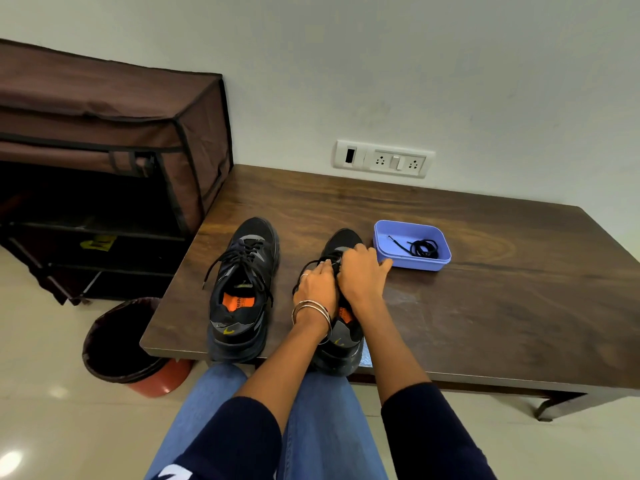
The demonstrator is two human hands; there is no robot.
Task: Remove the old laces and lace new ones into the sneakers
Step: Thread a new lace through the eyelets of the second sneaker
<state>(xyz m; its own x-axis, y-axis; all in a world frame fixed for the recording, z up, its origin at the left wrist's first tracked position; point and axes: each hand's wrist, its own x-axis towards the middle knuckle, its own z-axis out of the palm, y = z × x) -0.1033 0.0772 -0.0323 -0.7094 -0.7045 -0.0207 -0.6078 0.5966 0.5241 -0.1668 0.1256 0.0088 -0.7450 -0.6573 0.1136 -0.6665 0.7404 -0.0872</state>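
At the far left we see a brown fabric shoe rack (104,140) standing on the floor, and in front of it a bin (121,341) with a dark liner, just beside the corner of the wooden surface (485,306). On the surface, near its front edge, stands the left sneaker (242,289), black with an orange insole; its black lace (239,261) is loose, with the ends hanging to both sides. No hand touches this sneaker.

Just to the right stands the right sneaker (341,320), also near the front edge, heel toward us. Our two hands are close together on top of it, over the lacing area. Our left hand (317,285), with bangles at the wrist and a ring, has its fingers curled on the old lace (308,266), of which a black loop shows at the left of the fingers. Our right hand (362,275) lies against the left one with bent fingers; it seems to pinch the same lace, but the fingertips are hidden and we cannot tell for sure.

Further right, touching or almost touching the right hand's fingers, sits a blue tray (384,233) with a coiled new lace (424,247) inside. Behind, on the wall, is a socket panel (384,159).
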